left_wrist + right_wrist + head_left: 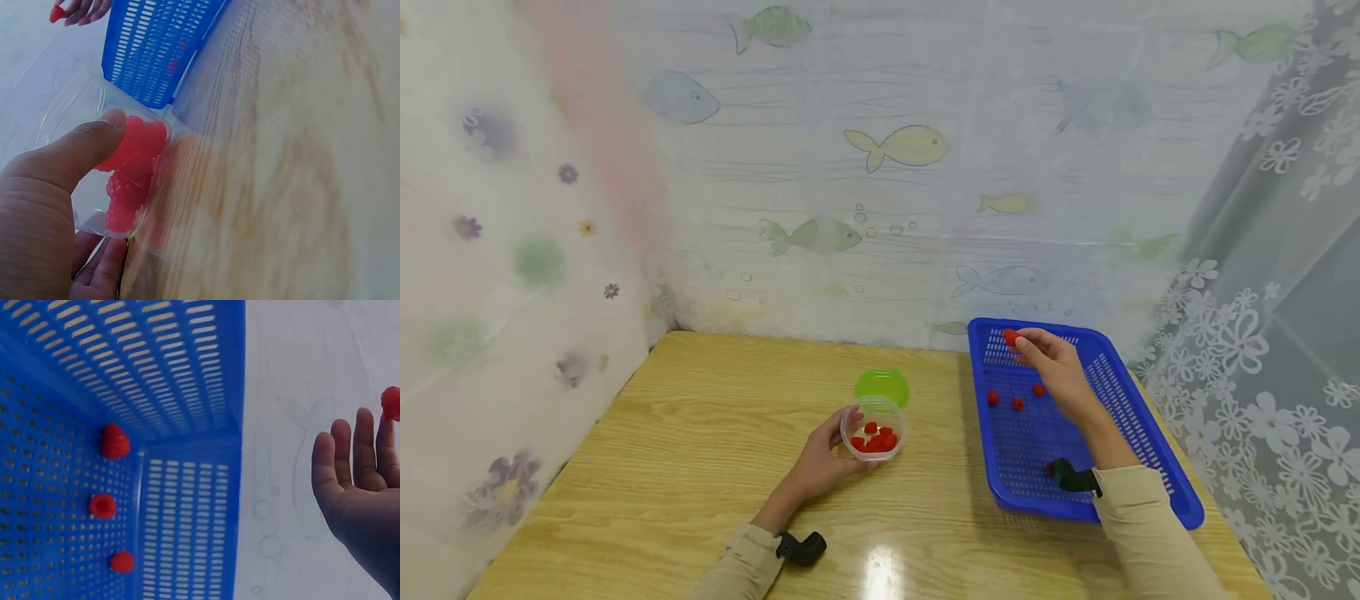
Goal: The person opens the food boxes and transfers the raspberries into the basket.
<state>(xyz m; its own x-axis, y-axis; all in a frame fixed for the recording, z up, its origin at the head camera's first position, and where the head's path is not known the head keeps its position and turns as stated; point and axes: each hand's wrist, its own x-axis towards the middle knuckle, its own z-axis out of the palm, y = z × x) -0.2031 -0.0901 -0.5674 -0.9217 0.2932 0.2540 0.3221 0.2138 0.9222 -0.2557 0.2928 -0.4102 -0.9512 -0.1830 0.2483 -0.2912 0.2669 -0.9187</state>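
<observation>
My left hand (820,462) grips a small clear plastic container (876,405) around its side, thumb on one side and fingers on the other in the left wrist view. Several red raspberries (134,150) lie inside it, and its open mouth is uncovered. Above the far part of the blue basket (981,425), my right hand (1056,371) pinches one raspberry (1011,337) at its fingertips. Three more raspberries (102,506) sit apart on the basket's perforated floor. In the right wrist view the held raspberry is partly cut off by the frame edge.
A bright green round lid (882,387) lies on the wooden table (715,433) just behind the container. Behind the table hangs a fish-patterned sheet (820,275). A flowered curtain (1262,375) borders the basket's right side.
</observation>
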